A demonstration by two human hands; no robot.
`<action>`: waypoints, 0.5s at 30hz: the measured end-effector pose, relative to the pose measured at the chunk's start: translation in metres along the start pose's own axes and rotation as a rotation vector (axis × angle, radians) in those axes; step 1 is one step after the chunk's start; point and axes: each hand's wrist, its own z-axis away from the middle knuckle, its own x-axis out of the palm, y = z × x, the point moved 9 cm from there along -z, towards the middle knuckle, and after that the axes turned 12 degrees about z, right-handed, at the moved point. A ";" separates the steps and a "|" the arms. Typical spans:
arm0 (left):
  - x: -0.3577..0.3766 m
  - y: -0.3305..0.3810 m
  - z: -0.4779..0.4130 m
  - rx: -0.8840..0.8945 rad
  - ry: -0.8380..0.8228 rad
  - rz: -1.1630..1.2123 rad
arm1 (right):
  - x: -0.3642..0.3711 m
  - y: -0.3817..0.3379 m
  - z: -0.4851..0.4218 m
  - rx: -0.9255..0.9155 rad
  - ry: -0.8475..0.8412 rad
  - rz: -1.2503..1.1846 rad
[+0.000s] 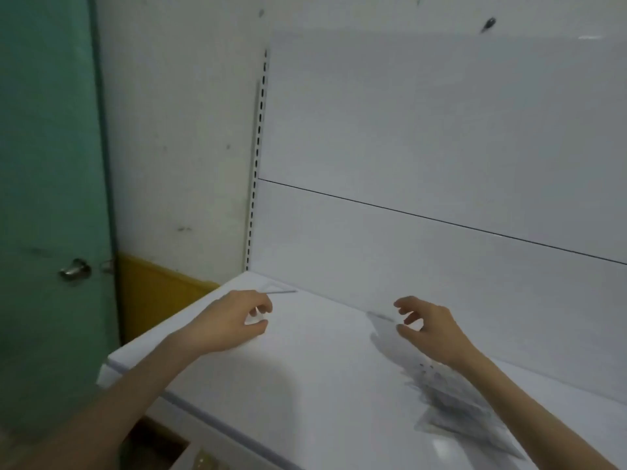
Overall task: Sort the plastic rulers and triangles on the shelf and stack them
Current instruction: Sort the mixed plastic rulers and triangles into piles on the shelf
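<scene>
Head view shows a blurred pile of clear rulers and triangles lying flat on the right of the white shelf, its long axis running from back-left to the front-right edge. The right hand hovers over its far end, fingers loosely curled and apart, gripping nothing. A clear triangle lies near the back-left corner just beyond the left hand, whose fingers curl toward the thumb, though I cannot tell whether they pinch anything; bare shelf lies between the hands.
</scene>
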 end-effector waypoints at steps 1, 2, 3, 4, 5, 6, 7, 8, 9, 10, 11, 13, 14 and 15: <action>-0.015 -0.023 0.005 -0.034 0.026 -0.015 | 0.017 -0.026 -0.017 -0.038 -0.029 -0.005; -0.027 -0.044 0.009 -0.063 0.040 -0.033 | 0.034 -0.052 -0.031 -0.073 -0.052 -0.007; -0.038 -0.061 0.014 -0.078 0.046 -0.052 | 0.051 -0.078 -0.044 -0.106 -0.071 -0.001; -0.046 -0.077 0.019 -0.084 0.041 -0.070 | 0.069 -0.104 -0.055 -0.134 -0.093 0.020; -0.054 -0.090 0.023 -0.078 0.035 -0.090 | 0.086 -0.130 -0.063 -0.160 -0.110 0.052; -0.063 -0.103 0.027 -0.073 0.029 -0.109 | 0.102 -0.155 -0.071 -0.190 -0.112 0.082; -0.071 -0.113 0.031 -0.069 0.028 -0.118 | 0.114 -0.179 -0.078 -0.230 -0.098 0.101; -0.078 -0.122 0.034 -0.061 0.029 -0.118 | 0.124 -0.199 -0.086 -0.265 -0.084 0.110; -0.085 -0.130 0.036 -0.046 0.032 -0.115 | 0.133 -0.214 -0.096 -0.288 -0.075 0.126; -0.090 -0.136 0.038 -0.031 0.036 -0.110 | 0.142 -0.223 -0.107 -0.289 -0.083 0.154; -0.095 -0.141 0.040 -0.024 0.032 -0.111 | 0.151 -0.227 -0.118 -0.270 -0.111 0.194; -0.100 -0.149 0.043 -0.023 0.005 -0.134 | 0.169 -0.225 -0.136 -0.210 -0.192 0.297; -0.101 -0.153 0.043 -0.019 -0.004 -0.142 | 0.177 -0.224 -0.140 -0.186 -0.236 0.331; -0.103 -0.155 0.043 -0.013 -0.006 -0.141 | 0.183 -0.224 -0.140 -0.174 -0.270 0.343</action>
